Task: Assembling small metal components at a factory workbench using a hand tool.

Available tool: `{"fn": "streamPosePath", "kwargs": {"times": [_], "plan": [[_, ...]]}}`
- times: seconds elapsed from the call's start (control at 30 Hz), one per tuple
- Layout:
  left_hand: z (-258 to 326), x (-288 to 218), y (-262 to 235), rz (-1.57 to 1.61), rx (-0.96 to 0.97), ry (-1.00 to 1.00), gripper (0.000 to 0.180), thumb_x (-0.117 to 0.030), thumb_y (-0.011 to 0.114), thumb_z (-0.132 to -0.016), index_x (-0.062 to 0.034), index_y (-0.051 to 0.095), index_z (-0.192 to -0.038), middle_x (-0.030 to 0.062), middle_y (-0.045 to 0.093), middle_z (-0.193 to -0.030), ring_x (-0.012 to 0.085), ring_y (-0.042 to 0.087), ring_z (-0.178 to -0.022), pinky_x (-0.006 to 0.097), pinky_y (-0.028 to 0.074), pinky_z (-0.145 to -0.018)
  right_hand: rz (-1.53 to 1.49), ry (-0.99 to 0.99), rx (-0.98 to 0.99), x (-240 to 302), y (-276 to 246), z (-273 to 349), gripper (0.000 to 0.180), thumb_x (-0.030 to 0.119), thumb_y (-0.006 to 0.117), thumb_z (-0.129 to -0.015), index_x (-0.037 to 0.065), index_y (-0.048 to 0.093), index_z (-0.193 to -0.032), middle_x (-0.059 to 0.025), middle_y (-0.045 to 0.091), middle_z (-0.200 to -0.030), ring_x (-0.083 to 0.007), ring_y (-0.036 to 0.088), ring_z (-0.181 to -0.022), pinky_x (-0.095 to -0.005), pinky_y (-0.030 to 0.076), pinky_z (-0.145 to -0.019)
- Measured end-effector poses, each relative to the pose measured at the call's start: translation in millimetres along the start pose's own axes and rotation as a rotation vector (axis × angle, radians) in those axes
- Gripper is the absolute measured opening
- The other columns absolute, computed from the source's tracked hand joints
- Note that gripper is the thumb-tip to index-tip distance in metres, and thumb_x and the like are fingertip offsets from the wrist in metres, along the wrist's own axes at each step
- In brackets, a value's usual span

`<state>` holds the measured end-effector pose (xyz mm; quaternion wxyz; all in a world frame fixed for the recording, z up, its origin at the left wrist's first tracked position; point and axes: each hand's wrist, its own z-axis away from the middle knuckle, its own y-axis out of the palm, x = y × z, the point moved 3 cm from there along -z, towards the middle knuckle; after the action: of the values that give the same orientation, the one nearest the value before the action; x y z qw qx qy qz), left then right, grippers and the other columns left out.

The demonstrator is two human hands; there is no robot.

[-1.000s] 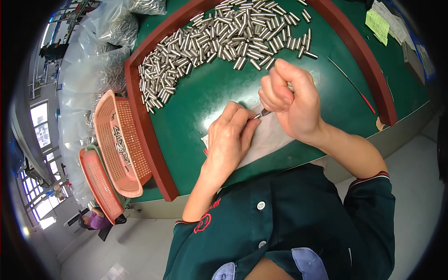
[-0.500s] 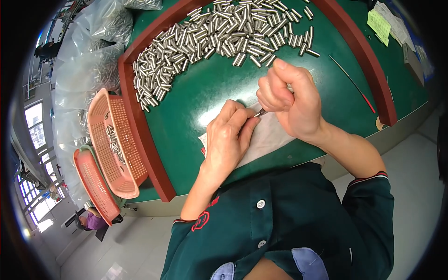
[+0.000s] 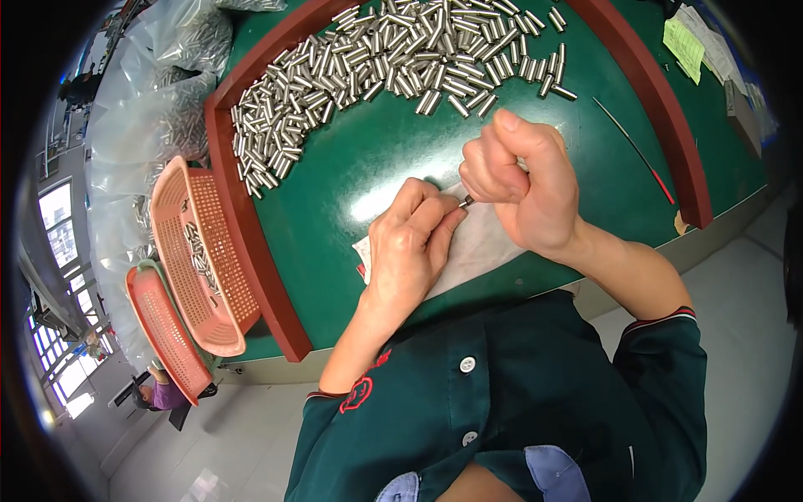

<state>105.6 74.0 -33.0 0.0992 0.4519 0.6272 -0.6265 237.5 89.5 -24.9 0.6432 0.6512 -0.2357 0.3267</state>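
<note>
- The right hand (image 3: pixel 523 180) is curled into a loose fist, fingers pressed together around a small metal pin (image 3: pixel 467 201); only the pin's dark tip shows, poking out toward the other hand.
- The left hand (image 3: pixel 410 243) lies on a white cloth (image 3: pixel 485 247) near the desk's front edge, fingers together, fingertips touching or just beside the pin's tip; I cannot tell if they pinch it.
- Judged from this, one pin is being worked or checked at its end; the next move calls for a steady grip and fine fingertip control.
- Farther out, a heap of metal pins (image 3: pixel 376 67) spreads toward the green desk (image 3: pixel 351 167)'s far edge.
- Pink baskets (image 3: pixel 201 251) hang off its left edge.
</note>
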Motion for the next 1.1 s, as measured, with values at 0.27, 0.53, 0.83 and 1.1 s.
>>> {"fn": "streamPosePath", "kwargs": {"times": [0.27, 0.53, 0.83, 1.1], "plan": [[-0.7, 1.7, 1.8, 0.051, -0.019, 0.001, 0.009, 0.0, 0.065, -0.066, -0.002, 0.059, -0.073, 0.0072, 0.05, -0.071, 0.0242, 0.052, -0.054, 0.032, 0.043, -0.048, 0.148, -0.103, 0.0, -2.7, 5.0, 4.1, 0.046, 0.024, 0.032, -0.09, 0.011, 0.025, -0.047, 0.0022, 0.024, -0.042, -0.0075, 0.019, -0.041, -0.0248, 0.017, -0.042], [-1.5, -1.8, 0.5, 0.037, -0.026, -0.004, 0.009, 0.002, 0.065, -0.066, -0.0013, 0.06, -0.072, 0.0074, 0.05, -0.071, 0.0244, 0.053, -0.054, 0.032, 0.043, -0.047, 0.221, -0.128, -0.017, -5.4, 10.6, 10.0, 0.044, 0.021, 0.034, -0.09, 0.009, 0.027, -0.048, 0.0019, 0.024, -0.043, -0.009, 0.022, -0.042, -0.0253, 0.019, -0.044], [-1.8, -0.7, 4.4, 0.089, -0.064, 0.002, 0.008, 0.002, 0.065, -0.066, -0.0006, 0.058, -0.069, 0.0094, 0.051, -0.069, 0.0265, 0.052, -0.055, 0.033, 0.043, -0.049, 0.236, -0.174, 0.184, 1.9, 15.6, 8.3, 0.042, 0.022, 0.036, -0.088, -0.005, 0.055, -0.062, -0.0162, 0.063, -0.065, -0.0171, 0.061, -0.058, -0.026, 0.047, -0.054], [6.6, -12.8, -5.3, 0.075, -0.049, -0.048, 0.01, 0.001, 0.063, -0.069, -0.0014, 0.055, -0.074, 0.0083, 0.05, -0.072, 0.0195, 0.049, -0.055, 0.028, 0.04, -0.05, -0.016, -0.384, -0.044, 24.9, -4.9, -1.0, 0.038, 0.016, 0.034, -0.086, 0.009, 0.027, -0.049, 0.0014, 0.028, -0.044, -0.0066, 0.024, -0.042, -0.0237, 0.018, -0.041]]}}
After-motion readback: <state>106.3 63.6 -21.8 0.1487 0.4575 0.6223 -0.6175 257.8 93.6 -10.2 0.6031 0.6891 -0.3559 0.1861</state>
